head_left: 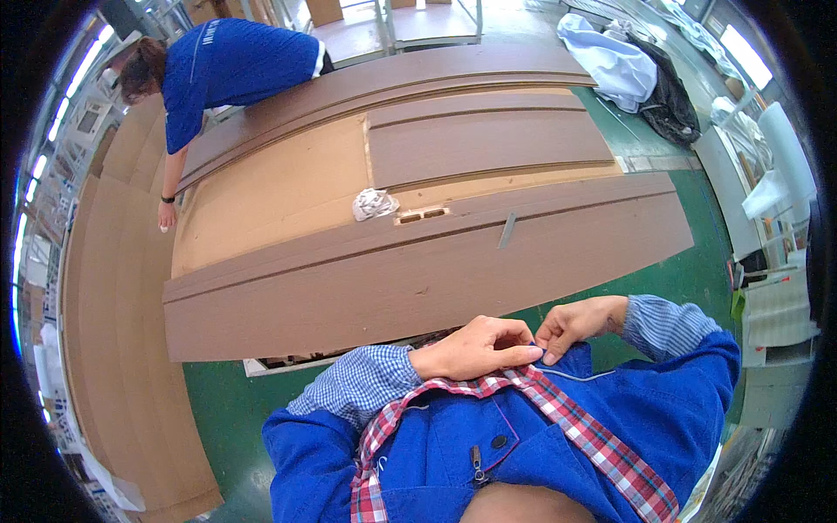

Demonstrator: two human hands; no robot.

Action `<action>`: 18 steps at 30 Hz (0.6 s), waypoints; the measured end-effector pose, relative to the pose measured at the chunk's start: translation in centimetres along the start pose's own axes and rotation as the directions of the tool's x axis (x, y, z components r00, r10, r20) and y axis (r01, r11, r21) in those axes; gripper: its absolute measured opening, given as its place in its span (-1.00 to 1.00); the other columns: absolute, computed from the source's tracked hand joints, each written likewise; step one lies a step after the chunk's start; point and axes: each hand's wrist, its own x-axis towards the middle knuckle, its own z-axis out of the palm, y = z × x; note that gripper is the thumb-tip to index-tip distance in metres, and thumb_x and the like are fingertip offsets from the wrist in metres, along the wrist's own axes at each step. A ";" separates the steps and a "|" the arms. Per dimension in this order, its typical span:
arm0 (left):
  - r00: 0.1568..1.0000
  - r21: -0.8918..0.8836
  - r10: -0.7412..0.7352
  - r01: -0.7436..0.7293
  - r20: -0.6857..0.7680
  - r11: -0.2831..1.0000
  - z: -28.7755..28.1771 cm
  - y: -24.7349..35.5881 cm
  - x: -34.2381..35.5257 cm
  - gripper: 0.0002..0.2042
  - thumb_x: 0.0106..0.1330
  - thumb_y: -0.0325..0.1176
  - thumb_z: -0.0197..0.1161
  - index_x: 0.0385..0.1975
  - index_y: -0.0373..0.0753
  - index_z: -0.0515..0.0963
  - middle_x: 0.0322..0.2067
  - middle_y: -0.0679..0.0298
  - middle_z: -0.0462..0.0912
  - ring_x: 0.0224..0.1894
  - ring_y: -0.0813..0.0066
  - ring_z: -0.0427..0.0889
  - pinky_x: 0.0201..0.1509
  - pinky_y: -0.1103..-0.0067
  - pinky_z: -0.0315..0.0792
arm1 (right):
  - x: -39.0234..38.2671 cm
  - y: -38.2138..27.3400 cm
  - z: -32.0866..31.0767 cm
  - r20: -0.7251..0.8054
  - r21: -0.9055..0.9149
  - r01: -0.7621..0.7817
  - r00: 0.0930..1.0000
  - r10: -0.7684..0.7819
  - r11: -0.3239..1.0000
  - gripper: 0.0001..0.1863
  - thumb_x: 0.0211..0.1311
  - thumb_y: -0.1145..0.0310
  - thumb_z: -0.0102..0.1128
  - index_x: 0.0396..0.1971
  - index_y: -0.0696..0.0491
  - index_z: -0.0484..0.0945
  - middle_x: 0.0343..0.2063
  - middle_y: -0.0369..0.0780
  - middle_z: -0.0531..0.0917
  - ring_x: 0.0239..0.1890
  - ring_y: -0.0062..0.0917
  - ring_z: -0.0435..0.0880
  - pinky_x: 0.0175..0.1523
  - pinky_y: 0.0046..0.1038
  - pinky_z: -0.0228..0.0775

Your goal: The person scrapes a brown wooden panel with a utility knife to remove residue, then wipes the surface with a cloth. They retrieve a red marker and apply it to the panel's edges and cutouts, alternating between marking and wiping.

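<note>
A: While you're looking down in the head view, what are you actually fiddling with up there?

B: Looks like you're working at a blue flap [571, 359] on the upper front of your blue jacket [445, 440], right beside the plaid strap [567, 405]. So it's sitting at your chest, on your side of the brown panel [418, 288].

A: Any tips for doing that bit well?

B: Imo you'd want to be steadying the cloth with one hand and letting the other do the fine work. Be going easy on the pull, since a hard tug could be bunching the fabric or dragging the strap askew. Smoothing the flap flat would be helping too, I reckon.

A: And the hands?

B: Your right hand [580, 324] is pinching the blue flap, thumb against curled fingers, barely any gap. Your left hand [475, 347] is bending inward, thumb pointing at the right fingertips, fingers half curled. It's meeting the cloth by the strap, but its fingertips are hiding, so I can't tell if it's gripping anything.
</note>
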 end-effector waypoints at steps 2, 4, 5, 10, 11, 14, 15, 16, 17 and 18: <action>1.000 -0.061 -0.001 0.001 0.002 0.998 0.2 -0.4 0.3 -0.68 0.29 -0.14 0.13 -0.26 -0.33 0.52 -0.48 0.34 0.53 -0.42 0.68 0.41 -0.34 0.66 0.34 | 0.5 -0.3 -0.2 0.053 0.013 -0.027 0.998 0.026 1.000 -0.82 0.13 0.33 0.24 -0.39 0.13 0.56 -0.52 -0.35 0.63 -0.50 -0.73 0.58 -0.37 -0.68 0.44; 1.000 -0.091 0.020 -0.021 -0.014 0.996 0.2 -1.1 0.8 -0.66 0.29 -0.09 0.13 -0.31 -0.32 0.53 -0.49 0.32 0.54 -0.43 0.66 0.42 -0.36 0.64 0.34 | 1.3 0.3 -0.7 0.125 0.056 -0.019 0.992 0.012 0.998 -0.84 0.13 0.35 0.23 -0.40 0.13 0.56 -0.52 -0.35 0.63 -0.50 -0.73 0.58 -0.36 -0.68 0.45; 1.000 -0.124 -0.004 0.006 0.019 0.992 0.1 -0.9 0.8 -0.72 0.32 -0.20 0.11 -0.22 -0.33 0.50 -0.48 0.39 0.48 -0.41 0.71 0.38 -0.34 0.69 0.32 | 1.7 1.2 -1.1 0.163 0.104 -0.013 0.987 -0.004 0.994 -0.83 0.11 0.31 0.26 -0.44 0.11 0.55 -0.53 -0.37 0.62 -0.52 -0.75 0.56 -0.41 -0.71 0.40; 0.991 -0.213 -0.062 0.036 -0.121 0.976 -1.1 -3.9 1.6 -0.75 0.34 -0.23 0.07 -0.23 -0.32 0.50 -0.35 0.29 0.59 -0.35 0.65 0.50 -0.24 0.69 0.42 | 4.7 2.9 -3.0 0.262 -0.090 -0.012 0.964 0.035 0.996 -0.73 -0.02 0.22 0.38 -0.46 0.08 0.55 -0.57 -0.40 0.57 -0.58 -0.76 0.47 -0.50 -0.70 0.23; 0.981 -0.204 -0.126 0.094 -0.151 0.974 -1.7 -4.7 1.9 -0.74 0.34 -0.22 0.07 -0.23 -0.30 0.51 -0.35 0.29 0.60 -0.36 0.65 0.50 -0.25 0.68 0.42 | 5.2 2.9 -3.2 0.317 -0.126 0.008 0.948 0.033 0.992 -0.72 -0.04 0.22 0.40 -0.46 0.09 0.55 -0.57 -0.38 0.58 -0.56 -0.75 0.49 -0.50 -0.69 0.24; 0.904 -0.135 -0.236 0.200 -0.357 0.970 -4.4 -9.0 3.2 -0.73 0.34 -0.17 0.07 -0.25 -0.28 0.52 -0.37 0.31 0.62 -0.39 0.65 0.50 -0.26 0.68 0.42 | 6.4 3.4 -3.6 0.401 -0.197 0.075 0.916 0.010 0.978 -0.67 -0.09 0.18 0.44 -0.47 0.11 0.57 -0.54 -0.32 0.61 -0.51 -0.72 0.53 -0.47 -0.65 0.29; 0.875 -0.082 -0.255 0.244 -0.412 0.966 -6.1 -10.7 3.3 -0.71 0.33 -0.15 0.08 -0.25 -0.27 0.52 -0.38 0.31 0.62 -0.40 0.67 0.49 -0.28 0.69 0.41 | 6.8 3.7 -3.6 0.422 -0.204 0.101 0.907 -0.006 0.974 -0.64 -0.11 0.16 0.45 -0.47 0.13 0.58 -0.53 -0.30 0.63 -0.49 -0.71 0.54 -0.46 -0.64 0.31; 0.849 -0.083 -0.235 0.223 -0.474 0.971 -7.6 -11.9 3.6 -0.71 0.32 -0.14 0.08 -0.26 -0.26 0.53 -0.39 0.33 0.62 -0.40 0.67 0.49 -0.30 0.68 0.41 | 6.3 3.1 -3.9 0.383 -0.256 0.127 0.923 -0.020 0.958 -0.63 -0.11 0.14 0.45 -0.47 0.13 0.58 -0.52 -0.29 0.64 -0.47 -0.70 0.56 -0.44 -0.63 0.34; 0.793 -0.035 -0.219 0.243 -0.569 0.969 -9.2 -12.8 3.2 -0.73 0.32 -0.16 0.09 -0.27 -0.25 0.53 -0.41 0.35 0.61 -0.42 0.67 0.48 -0.31 0.68 0.41 | 5.6 1.5 -4.6 0.357 -0.320 0.161 0.933 -0.038 0.934 -0.62 -0.11 0.13 0.44 -0.47 0.14 0.59 -0.51 -0.27 0.65 -0.46 -0.69 0.57 -0.42 -0.62 0.36; 0.718 -0.016 -0.223 0.284 -0.659 0.959 -11.1 -14.5 2.8 -0.69 0.27 -0.14 0.14 -0.30 -0.31 0.54 -0.44 0.28 0.63 -0.41 0.61 0.54 -0.27 0.62 0.44 | 5.0 0.4 -5.8 0.324 -0.386 0.185 0.945 -0.055 0.904 -0.61 -0.11 0.11 0.44 -0.47 0.15 0.60 -0.50 -0.25 0.66 -0.45 -0.67 0.58 -0.39 -0.62 0.39</action>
